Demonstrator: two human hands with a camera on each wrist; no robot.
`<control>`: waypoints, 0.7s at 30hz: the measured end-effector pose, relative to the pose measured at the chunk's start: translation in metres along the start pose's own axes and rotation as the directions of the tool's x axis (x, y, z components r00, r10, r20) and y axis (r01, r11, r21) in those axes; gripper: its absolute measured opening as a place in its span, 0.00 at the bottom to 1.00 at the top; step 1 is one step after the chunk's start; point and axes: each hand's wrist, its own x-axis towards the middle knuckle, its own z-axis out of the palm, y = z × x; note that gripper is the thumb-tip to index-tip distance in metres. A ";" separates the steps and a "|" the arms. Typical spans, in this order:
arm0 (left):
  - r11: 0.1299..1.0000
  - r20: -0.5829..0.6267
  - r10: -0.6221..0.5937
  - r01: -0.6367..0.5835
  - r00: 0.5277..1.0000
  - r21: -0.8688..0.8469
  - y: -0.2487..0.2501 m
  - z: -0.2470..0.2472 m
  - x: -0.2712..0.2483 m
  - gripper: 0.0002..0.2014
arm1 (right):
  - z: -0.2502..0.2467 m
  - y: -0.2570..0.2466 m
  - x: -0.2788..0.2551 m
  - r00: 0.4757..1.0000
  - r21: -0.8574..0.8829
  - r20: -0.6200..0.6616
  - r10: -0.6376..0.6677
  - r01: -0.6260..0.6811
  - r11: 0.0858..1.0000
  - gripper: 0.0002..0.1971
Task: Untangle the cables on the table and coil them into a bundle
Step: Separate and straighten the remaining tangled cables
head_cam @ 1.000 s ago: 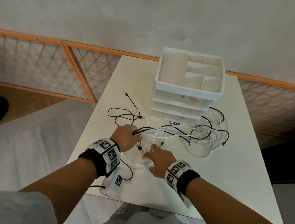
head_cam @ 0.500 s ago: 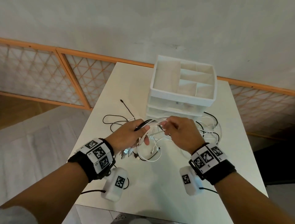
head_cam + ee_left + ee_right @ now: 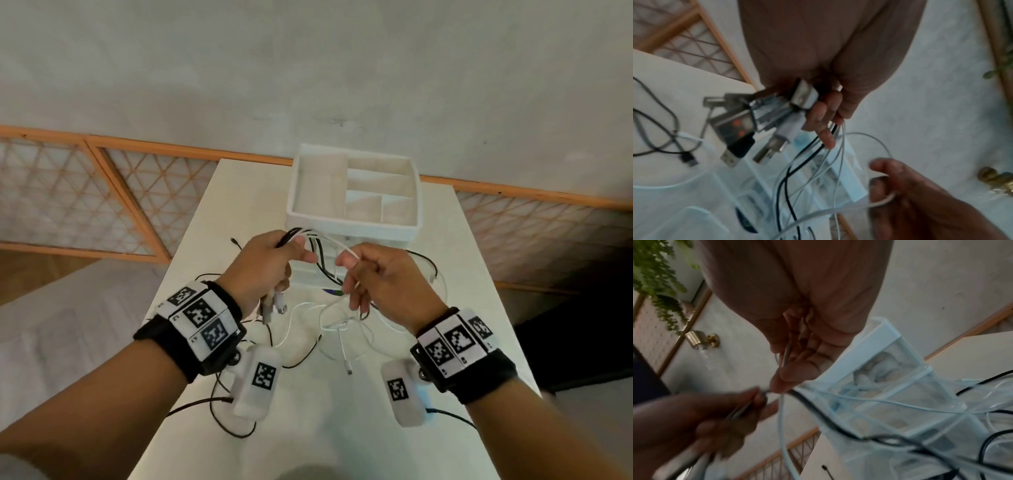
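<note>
Black and white cables (image 3: 337, 318) lie tangled on the white table (image 3: 342, 428) and rise into both hands. My left hand (image 3: 274, 263) grips a bunch of cable ends above the table; their USB plugs (image 3: 764, 113) stick out under the fist. My right hand (image 3: 373, 274) pinches one white cable (image 3: 342, 247) between thumb and forefinger, a hand's width from the left. In the right wrist view that white cable (image 3: 781, 421) hangs down from the fingertips (image 3: 780, 382). A loose white plug (image 3: 348, 369) dangles over the table between my wrists.
A white drawer organiser (image 3: 354, 195) with an open compartment tray on top stands at the back of the table, just behind the hands. More black cable (image 3: 424, 263) loops beside it at the right. An orange-framed lattice railing (image 3: 102, 205) runs behind the table.
Both hands have risen from the table with the cables. The right hand left the tabletop, took a white strand near the left fist and has drawn it slightly rightward.
</note>
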 end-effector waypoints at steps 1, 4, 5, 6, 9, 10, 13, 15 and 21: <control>1.000 -0.039 -0.009 0.009 0.999 -0.010 0.005 0.005 0.003 0.10 | 0.003 0.000 0.000 1.000 -0.011 0.011 -0.015 0.016 1.000 0.10; 0.998 -0.152 -0.066 0.064 0.986 -0.022 0.006 0.003 0.012 0.10 | -0.003 0.001 -0.004 0.996 -0.052 -0.025 -0.088 0.086 0.995 0.11; 0.997 -0.154 -0.075 0.074 0.985 -0.011 0.003 0.000 0.013 0.09 | -0.008 0.001 -0.005 0.994 -0.064 -0.035 -0.100 0.098 0.993 0.11; 0.997 -0.134 -0.073 0.074 0.988 0.002 -0.001 -0.003 0.013 0.08 | -0.013 0.001 -0.006 0.994 -0.079 -0.036 -0.101 0.098 0.992 0.11; 0.999 -0.038 -0.045 0.045 0.998 0.016 -0.009 -0.001 0.011 0.08 | -0.016 0.002 -0.007 0.996 -0.144 0.039 -0.082 0.087 0.986 0.11; 0.999 -0.022 -0.028 0.029 0.999 0.015 -0.009 0.002 0.011 0.08 | -0.013 0.003 -0.006 0.994 -0.180 0.079 -0.078 0.091 0.980 0.11; 1.000 -0.080 0.006 -0.003 0.997 0.031 -0.008 0.006 0.015 0.08 | -0.007 0.002 -0.005 0.990 -0.230 0.120 -0.069 0.096 0.968 0.11; 1.000 -0.164 -0.030 0.030 0.986 -0.006 -0.010 -0.001 0.021 0.08 | -0.012 0.002 -0.004 0.991 -0.198 0.100 -0.090 0.108 0.974 0.11; 0.999 -0.016 0.023 -0.023 1.000 0.039 -0.011 0.000 0.014 0.08 | -0.003 0.012 -0.001 0.981 -0.249 0.171 -0.091 0.132 0.959 0.10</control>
